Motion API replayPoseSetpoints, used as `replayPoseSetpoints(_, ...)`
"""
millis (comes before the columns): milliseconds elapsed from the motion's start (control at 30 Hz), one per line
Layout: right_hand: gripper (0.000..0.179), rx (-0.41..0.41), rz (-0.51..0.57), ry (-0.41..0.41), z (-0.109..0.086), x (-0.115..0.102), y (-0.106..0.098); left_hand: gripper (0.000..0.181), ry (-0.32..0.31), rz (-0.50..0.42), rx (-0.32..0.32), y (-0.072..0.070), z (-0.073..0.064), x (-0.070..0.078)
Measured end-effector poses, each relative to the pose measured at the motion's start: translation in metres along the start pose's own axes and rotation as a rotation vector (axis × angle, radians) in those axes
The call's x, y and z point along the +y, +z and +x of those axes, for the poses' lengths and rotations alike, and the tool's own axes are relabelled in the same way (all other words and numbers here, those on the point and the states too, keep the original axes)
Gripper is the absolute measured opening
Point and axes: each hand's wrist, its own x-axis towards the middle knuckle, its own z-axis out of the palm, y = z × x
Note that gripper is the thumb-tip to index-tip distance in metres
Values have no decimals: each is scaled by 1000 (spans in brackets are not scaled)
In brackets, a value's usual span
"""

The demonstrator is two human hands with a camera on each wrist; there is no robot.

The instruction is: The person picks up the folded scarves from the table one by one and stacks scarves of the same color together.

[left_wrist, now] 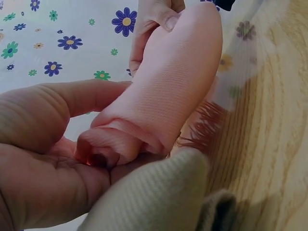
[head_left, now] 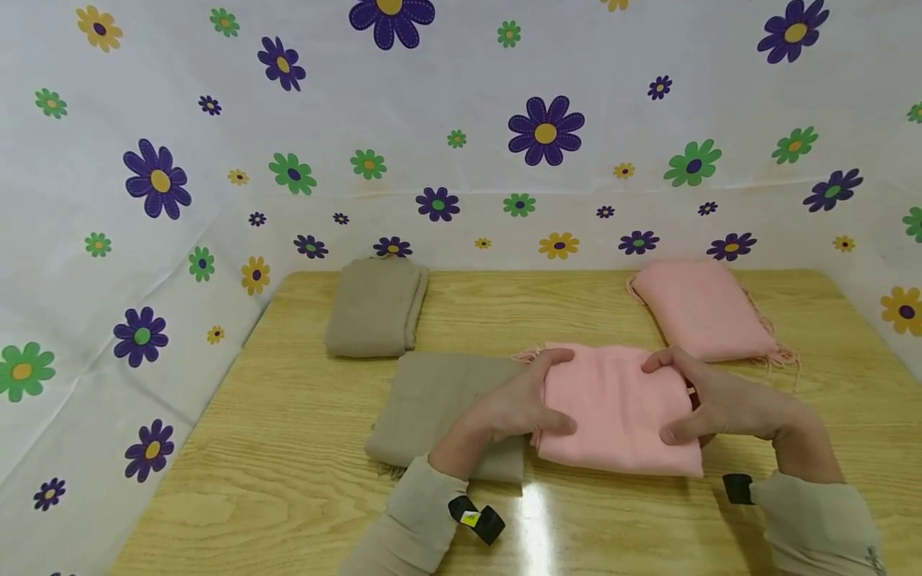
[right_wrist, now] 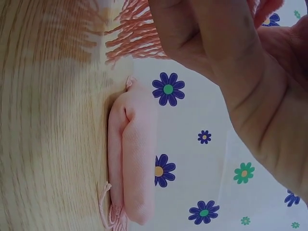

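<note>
A folded pink scarf (head_left: 615, 412) is held up between both hands, its fringe hanging in the right wrist view. My left hand (head_left: 515, 400) grips its left end, thumb on the near face. At the other end, my right hand (head_left: 727, 404) grips it, with the fingers partly hidden behind the cloth. Under my left forearm lies a folded grey-beige scarf (head_left: 432, 408), partly covered from sight. The left wrist view shows the held pink scarf (left_wrist: 168, 72) edge-on with its layers rolled at the end.
Another folded pink scarf (head_left: 702, 312) with fringe lies at the back right of the wooden table (head_left: 252, 480). A second grey-beige folded cloth (head_left: 374, 312) sits at the back left. Behind the table hangs a white flower-printed sheet (head_left: 461, 96).
</note>
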Motion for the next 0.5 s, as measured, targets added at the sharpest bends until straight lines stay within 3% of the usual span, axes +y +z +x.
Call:
replayPoseSetpoints(167,69,-14,-27,4,0,0,0,90,-24,17,-8,3,-1,1)
replayPoseSetpoints(500,78,-105,103,126,2,1,4,90,-64,107,-14,9,-1,1)
